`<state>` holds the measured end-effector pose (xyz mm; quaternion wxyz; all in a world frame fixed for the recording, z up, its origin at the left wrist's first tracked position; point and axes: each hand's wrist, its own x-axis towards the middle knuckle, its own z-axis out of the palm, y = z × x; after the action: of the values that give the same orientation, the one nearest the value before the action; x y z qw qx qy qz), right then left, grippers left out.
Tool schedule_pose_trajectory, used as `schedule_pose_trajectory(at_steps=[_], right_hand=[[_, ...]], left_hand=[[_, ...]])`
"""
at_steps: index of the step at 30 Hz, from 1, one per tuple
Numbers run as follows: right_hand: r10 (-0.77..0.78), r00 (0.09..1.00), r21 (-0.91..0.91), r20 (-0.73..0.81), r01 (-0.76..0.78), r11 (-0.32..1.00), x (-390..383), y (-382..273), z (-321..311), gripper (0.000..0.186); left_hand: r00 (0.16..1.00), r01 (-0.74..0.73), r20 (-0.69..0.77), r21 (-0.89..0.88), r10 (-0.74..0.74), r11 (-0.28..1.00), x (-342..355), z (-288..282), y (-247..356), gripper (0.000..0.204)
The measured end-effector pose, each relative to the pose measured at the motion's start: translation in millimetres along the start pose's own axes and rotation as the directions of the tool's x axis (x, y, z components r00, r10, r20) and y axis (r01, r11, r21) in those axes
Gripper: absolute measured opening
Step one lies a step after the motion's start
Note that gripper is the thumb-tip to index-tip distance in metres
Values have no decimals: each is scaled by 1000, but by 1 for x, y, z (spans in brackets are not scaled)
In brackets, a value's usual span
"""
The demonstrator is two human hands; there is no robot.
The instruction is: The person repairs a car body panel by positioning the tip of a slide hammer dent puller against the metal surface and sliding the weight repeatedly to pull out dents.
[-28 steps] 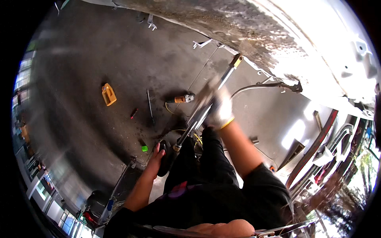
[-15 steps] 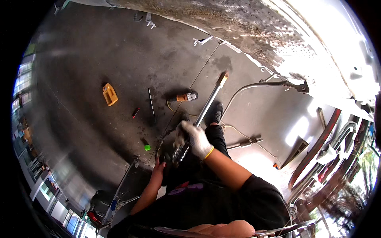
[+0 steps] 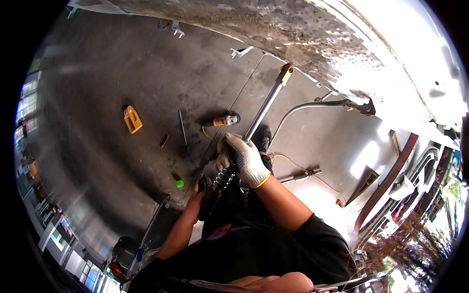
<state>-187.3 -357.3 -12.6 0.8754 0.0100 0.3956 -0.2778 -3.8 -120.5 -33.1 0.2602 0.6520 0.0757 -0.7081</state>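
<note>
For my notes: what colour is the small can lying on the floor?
Yellow-orange; the can shows in the head view.

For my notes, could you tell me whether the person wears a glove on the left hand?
No, the left hand is bare at the shock absorber's lower end; only the right hand is gloved.

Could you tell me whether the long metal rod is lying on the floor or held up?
Held up, tilted: the right hand grips the rod mid-length, the left hand its lower end.
</note>
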Motion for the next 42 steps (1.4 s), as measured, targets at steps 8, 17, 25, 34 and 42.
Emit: schedule_pose_trajectory(at_steps=[8, 17, 25, 34, 42], right_hand=[[-179, 983, -48, 37, 181, 982, -2, 16, -8, 31], [-117, 966, -138, -232, 86, 987, 12, -130, 9, 30], [232, 971, -453, -59, -233, 861, -42, 138, -38, 35], [23, 998, -74, -61, -28, 997, -5, 30, -9, 34], [-43, 998, -61, -43, 40, 997, -5, 2, 0, 34]], left_hand=[[999, 40, 1, 23, -40, 999, -15, 28, 36, 79], [950, 296, 72, 109, -304, 949, 6, 5, -11, 82], [998, -57, 2, 107, 57, 993, -38, -59, -69, 75], [997, 68, -47, 32, -67, 997, -16, -20, -49, 78], [998, 61, 4, 76, -61, 995, 8, 8, -16, 83]])
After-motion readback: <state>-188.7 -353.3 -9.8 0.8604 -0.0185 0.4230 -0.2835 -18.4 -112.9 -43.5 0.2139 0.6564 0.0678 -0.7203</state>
